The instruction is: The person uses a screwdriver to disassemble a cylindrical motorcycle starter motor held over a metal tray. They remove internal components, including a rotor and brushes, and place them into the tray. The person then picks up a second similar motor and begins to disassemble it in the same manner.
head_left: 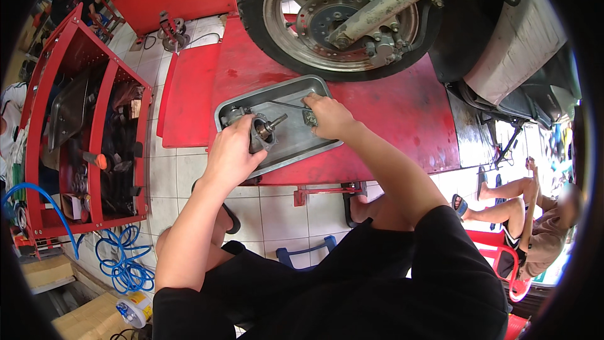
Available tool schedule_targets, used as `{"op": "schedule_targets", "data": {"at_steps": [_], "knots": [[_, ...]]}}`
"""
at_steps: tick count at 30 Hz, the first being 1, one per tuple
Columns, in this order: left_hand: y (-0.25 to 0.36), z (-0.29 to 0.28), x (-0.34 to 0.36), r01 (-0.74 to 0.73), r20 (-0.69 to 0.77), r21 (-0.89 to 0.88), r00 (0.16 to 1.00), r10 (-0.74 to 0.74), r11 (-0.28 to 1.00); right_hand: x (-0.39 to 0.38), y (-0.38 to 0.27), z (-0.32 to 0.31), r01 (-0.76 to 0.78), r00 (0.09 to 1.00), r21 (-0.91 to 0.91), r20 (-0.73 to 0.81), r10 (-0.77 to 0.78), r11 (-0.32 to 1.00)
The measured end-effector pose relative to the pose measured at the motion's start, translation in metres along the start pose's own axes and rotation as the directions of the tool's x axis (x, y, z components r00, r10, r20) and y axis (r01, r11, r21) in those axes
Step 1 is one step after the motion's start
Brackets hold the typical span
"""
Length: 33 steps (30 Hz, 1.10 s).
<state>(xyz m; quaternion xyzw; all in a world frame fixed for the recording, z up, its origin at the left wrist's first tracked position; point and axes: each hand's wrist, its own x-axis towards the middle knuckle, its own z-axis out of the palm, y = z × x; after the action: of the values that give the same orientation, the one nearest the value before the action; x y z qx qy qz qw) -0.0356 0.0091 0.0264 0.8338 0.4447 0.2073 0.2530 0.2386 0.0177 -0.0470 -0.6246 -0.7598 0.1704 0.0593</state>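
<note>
Casing (262, 141) of grey metal, with a shaft (277, 121) poking out of its open mouth, is at the left part of a shallow tray (296, 141); whether it rests on the bottom or is lifted just off it, I cannot tell. The left hand (229, 150) is clamped on it, fingers over the far side and thumb along the near side. The right hand (333, 117) is closed on a small, rough-looking block (309, 118) near the tray's right end. The tray lies on a red table (402, 113), near a motorcycle wheel (318, 20). The casing looks stiff and solid, likely heavy for its bulk, and any oil on it would make it slippery; a firm grip around the outer wall seems best, keeping clear of the shaft, which may turn or slide. The block should be light, hard and easily pinched by its edges.
</note>
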Motion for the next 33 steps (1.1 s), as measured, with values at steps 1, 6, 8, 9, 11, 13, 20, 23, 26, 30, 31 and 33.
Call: {"op": "schedule_targets", "data": {"at_steps": [1, 6, 8, 9, 11, 13, 20, 23, 26, 30, 31, 33], "knots": [[-0.001, -0.001, 0.0, 0.009, 0.005, 0.001, 1.0, -0.009, 1.0, 0.003, -0.002, 0.001, -0.014, 1.0, -0.011, 0.017, 0.014, 1.0], [-0.007, -0.003, -0.002, 0.025, 0.015, 0.024, 1.0, -0.025, 0.999, 0.011, -0.001, 0.0, -0.046, 0.998, 0.005, 0.043, 0.045, 0.999], [-0.005, -0.005, -0.002, 0.042, 0.027, 0.036, 0.999, -0.043, 0.999, 0.011, 0.003, 0.003, -0.071, 0.997, -0.001, 0.035, 0.071, 0.998], [-0.003, -0.005, -0.002, 0.049, 0.033, 0.041, 0.998, -0.05, 0.998, 0.011, 0.006, 0.004, -0.058, 0.998, -0.006, 0.029, 0.058, 0.998], [-0.003, -0.007, -0.003, 0.056, 0.037, 0.046, 0.998, -0.057, 0.997, 0.011, 0.007, 0.006, -0.033, 0.999, -0.008, 0.012, 0.033, 0.999], [-0.003, -0.007, -0.004, 0.059, 0.046, 0.055, 0.997, -0.061, 0.997, 0.01, 0.006, 0.007, -0.02, 1.0, -0.03, -0.001, 0.02, 0.999], [0.0, -0.004, -0.001, 0.052, 0.07, 0.044, 0.996, -0.055, 0.998, 0.007, 0.006, 0.007, -0.013, 0.998, -0.037, -0.056, 0.011, 0.999], [0.0, -0.002, -0.001, 0.045, 0.062, 0.009, 0.997, -0.045, 0.999, 0.008, 0.0, -0.003, -0.093, 0.993, -0.065, 0.068, 0.098, 0.993], [0.0, -0.002, -0.001, 0.033, 0.055, -0.007, 0.998, -0.032, 0.999, 0.0, -0.009, -0.007, -0.098, 0.986, -0.136, 0.119, 0.115, 0.986], [-0.002, 0.001, 0.0, 0.009, 0.031, -0.006, 0.999, -0.009, 1.0, -0.005, -0.009, -0.006, -0.081, 0.985, -0.145, 0.142, 0.102, 0.986], [-0.001, 0.0, 0.0, 0.018, 0.033, -0.028, 0.999, -0.017, 0.999, -0.006, -0.008, -0.006, -0.079, 0.986, -0.142, 0.132, 0.098, 0.987], [0.002, 0.0, 0.002, 0.036, 0.038, -0.07, 0.999, -0.033, 0.997, -0.008, -0.006, -0.006, -0.074, 0.988, -0.14, 0.124, 0.092, 0.987]]}}
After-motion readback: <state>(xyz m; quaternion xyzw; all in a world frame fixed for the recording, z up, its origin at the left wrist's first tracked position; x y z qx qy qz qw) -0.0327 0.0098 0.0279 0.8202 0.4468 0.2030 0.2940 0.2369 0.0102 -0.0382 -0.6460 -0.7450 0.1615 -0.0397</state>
